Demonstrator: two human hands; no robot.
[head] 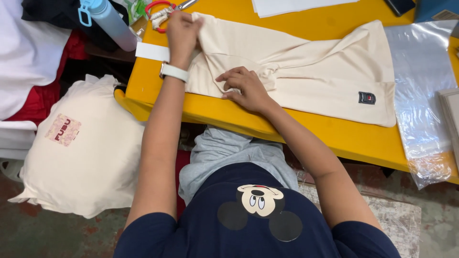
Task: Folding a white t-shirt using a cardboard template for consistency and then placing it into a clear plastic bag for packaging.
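A cream garment (pixel 306 62) lies partly folded on the yellow table (pixel 334 134), with a small dark patch (pixel 366 97) near its right hem. My left hand (pixel 181 31), a white band on the wrist, grips the garment's upper left corner at the far side. My right hand (pixel 244 88) presses flat on the folded cloth near the table's front edge, fingers spread.
Red-handled scissors (pixel 160 12) lie by my left hand. A blue bottle (pixel 107 21) rests off the table's left corner. A clear plastic bag (pixel 423 95) lies at the right. A stuffed cream bag (pixel 81 148) sits on the floor at left. White paper (pixel 291 5) lies at the back.
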